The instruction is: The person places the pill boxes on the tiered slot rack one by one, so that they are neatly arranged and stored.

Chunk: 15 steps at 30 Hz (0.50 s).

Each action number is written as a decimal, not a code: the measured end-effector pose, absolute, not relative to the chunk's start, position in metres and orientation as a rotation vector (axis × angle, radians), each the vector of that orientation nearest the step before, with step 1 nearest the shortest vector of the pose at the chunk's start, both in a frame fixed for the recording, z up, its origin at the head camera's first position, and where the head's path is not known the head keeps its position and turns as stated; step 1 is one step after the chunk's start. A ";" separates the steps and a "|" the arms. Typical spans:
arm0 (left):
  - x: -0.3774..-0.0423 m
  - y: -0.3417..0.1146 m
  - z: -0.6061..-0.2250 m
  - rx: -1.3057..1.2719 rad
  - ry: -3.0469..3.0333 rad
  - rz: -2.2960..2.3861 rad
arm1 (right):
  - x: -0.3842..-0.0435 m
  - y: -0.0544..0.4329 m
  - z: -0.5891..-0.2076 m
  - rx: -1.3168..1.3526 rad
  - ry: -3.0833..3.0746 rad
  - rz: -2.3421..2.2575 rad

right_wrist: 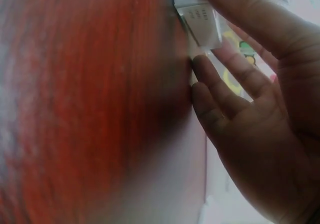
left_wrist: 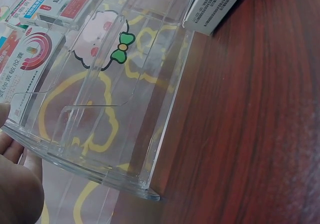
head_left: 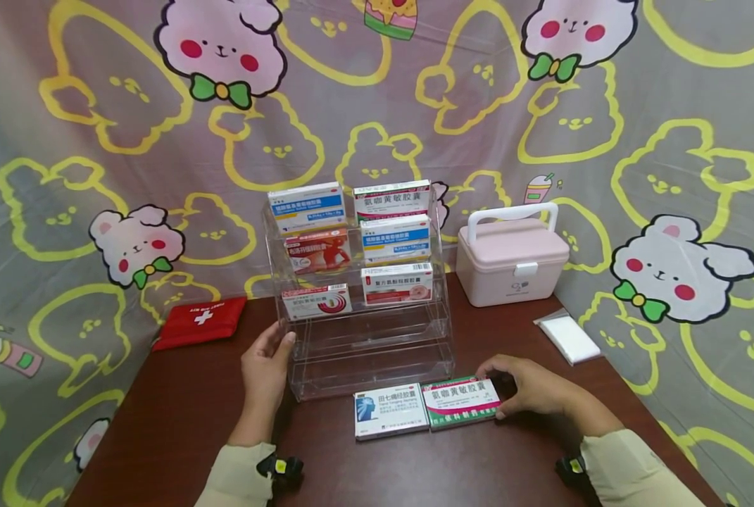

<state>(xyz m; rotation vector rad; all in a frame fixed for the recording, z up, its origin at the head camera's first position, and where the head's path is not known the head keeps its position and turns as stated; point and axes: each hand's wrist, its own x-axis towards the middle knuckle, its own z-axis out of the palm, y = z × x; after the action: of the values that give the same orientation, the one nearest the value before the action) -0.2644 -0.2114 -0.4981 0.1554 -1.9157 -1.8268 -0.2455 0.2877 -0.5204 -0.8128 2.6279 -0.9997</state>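
Observation:
A clear tiered acrylic rack (head_left: 377, 352) stands on the table, medicine boxes filling its upper three tiers. My left hand (head_left: 267, 359) grips the rack's left side panel; the left wrist view shows the thumb (left_wrist: 4, 113) at the panel's edge and fingers outside it. In front of the rack, two medicine boxes lie side by side: a white one with a blue head picture (head_left: 391, 412) and a green, white and pink one (head_left: 462, 403). My right hand (head_left: 535, 391) holds the green-and-pink box by its right end, between thumb and fingers.
At the back right stands a pink lidded case (head_left: 512, 264) with a white handle. Nearer lies a white packet (head_left: 569, 338) in clear wrap. A red first aid pouch (head_left: 202, 322) rests at the back left. A patterned curtain (head_left: 351, 91) closes off the back and sides.

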 end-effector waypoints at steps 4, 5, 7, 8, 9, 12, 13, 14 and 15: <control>-0.265 -0.211 -0.498 0.157 -1.912 -1.830 | -0.246 0.286 -0.518 -0.848 2.601 -1.061; -0.265 -0.212 -0.498 0.158 -1.912 -1.830 | -0.247 0.286 -0.517 -0.854 2.592 -1.077; -0.265 -0.212 -0.498 0.155 -1.912 -1.828 | -0.248 0.285 -0.516 -0.862 2.585 -1.093; -0.265 -0.212 -0.498 0.153 -1.912 -1.829 | -0.248 0.285 -0.515 -0.871 2.589 -1.093; -0.265 -0.212 -0.498 0.152 -1.914 -1.827 | -0.248 0.285 -0.515 -0.870 2.600 -1.083; -0.265 -0.212 -0.498 0.157 -1.922 -1.822 | -0.247 0.286 -0.512 -0.868 2.611 -1.075; -0.264 -0.212 -0.498 0.162 -1.925 -1.820 | -0.246 0.287 -0.510 -0.870 2.603 -1.090; -0.264 -0.212 -0.498 0.166 -1.930 -1.818 | -0.244 0.288 -0.508 -0.866 2.594 -1.110; -0.264 -0.212 -0.498 0.171 -1.934 -1.817 | -0.243 0.289 -0.504 -0.859 2.583 -1.131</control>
<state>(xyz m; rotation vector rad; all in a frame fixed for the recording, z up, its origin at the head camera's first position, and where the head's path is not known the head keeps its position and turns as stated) -0.2637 -0.2117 -0.4984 0.1709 -1.9340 -1.8171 -0.2434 0.2895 -0.5044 -0.8594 2.5833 -1.1309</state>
